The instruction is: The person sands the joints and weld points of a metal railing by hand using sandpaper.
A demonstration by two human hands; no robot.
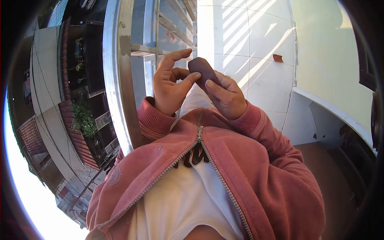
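Note:
A dark maroon-brown oblong piece (203, 69) with an angled upper end is held above my lap; its exact kind does not show. My right hand (229, 97) wraps its lower part, thumb on the near face and fingers behind. At its left edge, my left hand (172, 86) pinches with the thumb tip and a bent finger partly hidden behind. The left index finger stretches up, apart from the piece. Both wrists come out of the ribbed cuffs of a faded red zip jacket (256, 160), worn over a white printed shirt (186, 192).
A metal railing (117, 60) runs close beside my left arm, with rooftops and a leafy plant (83, 120) beyond and below. Pale floor tiles (236, 36) carry striped sunlight. A small reddish-brown fragment (278, 58) lies there, near the pale wall (326, 48) on the right.

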